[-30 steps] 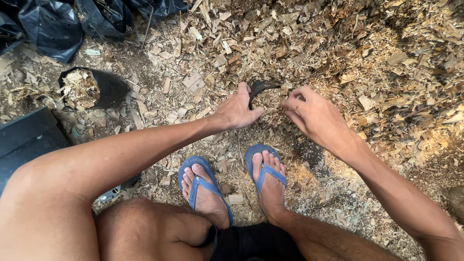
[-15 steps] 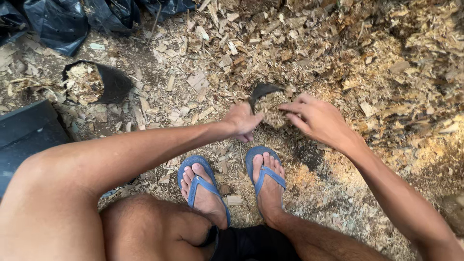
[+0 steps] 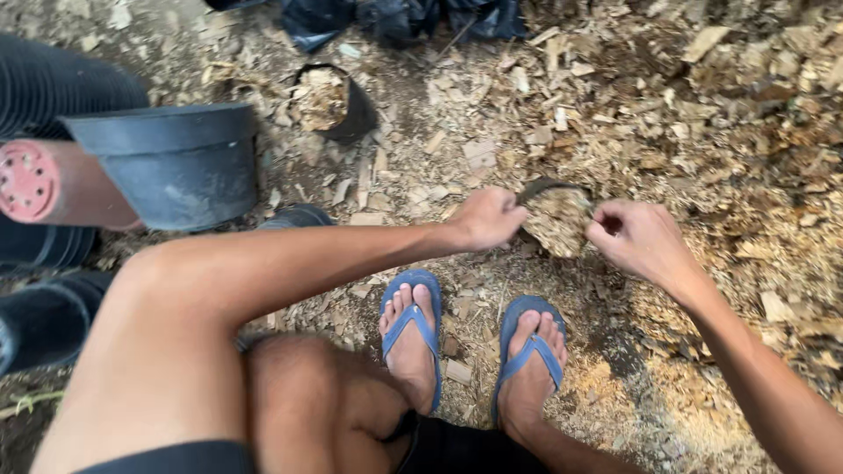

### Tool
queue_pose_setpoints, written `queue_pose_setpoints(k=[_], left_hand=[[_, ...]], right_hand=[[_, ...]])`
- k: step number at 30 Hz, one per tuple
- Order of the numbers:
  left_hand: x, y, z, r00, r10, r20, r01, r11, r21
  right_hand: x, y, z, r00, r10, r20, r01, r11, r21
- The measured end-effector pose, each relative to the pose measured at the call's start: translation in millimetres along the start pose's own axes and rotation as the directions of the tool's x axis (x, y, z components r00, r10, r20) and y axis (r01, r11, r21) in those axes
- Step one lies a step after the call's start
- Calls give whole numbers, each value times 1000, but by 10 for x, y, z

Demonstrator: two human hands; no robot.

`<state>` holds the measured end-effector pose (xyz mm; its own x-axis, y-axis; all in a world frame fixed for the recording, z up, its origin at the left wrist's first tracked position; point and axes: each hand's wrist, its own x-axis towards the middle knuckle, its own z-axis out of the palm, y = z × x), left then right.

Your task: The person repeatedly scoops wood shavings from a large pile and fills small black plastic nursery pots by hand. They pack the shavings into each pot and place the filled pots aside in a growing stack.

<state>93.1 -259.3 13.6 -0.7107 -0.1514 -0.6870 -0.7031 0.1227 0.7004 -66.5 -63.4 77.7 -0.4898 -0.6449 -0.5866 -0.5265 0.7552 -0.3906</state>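
Squatting over wood chips, you hold a small black bag [image 3: 555,215] open.
Your left hand [image 3: 488,218] and right hand [image 3: 639,239] each pinch its rim, just ahead of your blue sandals [image 3: 413,326]; keep it stretched wide and upright so the chips stay in.

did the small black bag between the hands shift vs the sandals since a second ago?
Cannot tell for the ground: the head camera moved. Against the blue sandals, the small black bag sits much as before, now holding wood chips, gripped by left hand and right hand.
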Motion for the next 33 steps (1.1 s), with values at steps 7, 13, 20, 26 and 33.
queue_pose_setpoints(k=[7, 13, 20, 26, 33], left_hand=[[-554, -543, -968, 938, -203, -281, 21, 843, -537], [-185, -782, -1424, 865, -287, -412, -119, 681, -723], [172, -825, -1476, 859, -299, -416, -148, 633, -760], [-147, -440, -1101, 889, -397, -228, 159, 734, -660], [337, 213, -881, 964, 265, 20, -232, 803, 549]], right_hand=[[790, -747, -53, 858, -498, -126, 509, 857, 79], [760, -783, -15, 884, -468, -7, 467, 880, 86], [468, -138, -90, 889, -428, -164, 449, 885, 123], [276, 596, -44, 901, -275, -337, 274, 960, -49], [-25, 858, 296, 840, -278, -466, 280, 958, -67]])
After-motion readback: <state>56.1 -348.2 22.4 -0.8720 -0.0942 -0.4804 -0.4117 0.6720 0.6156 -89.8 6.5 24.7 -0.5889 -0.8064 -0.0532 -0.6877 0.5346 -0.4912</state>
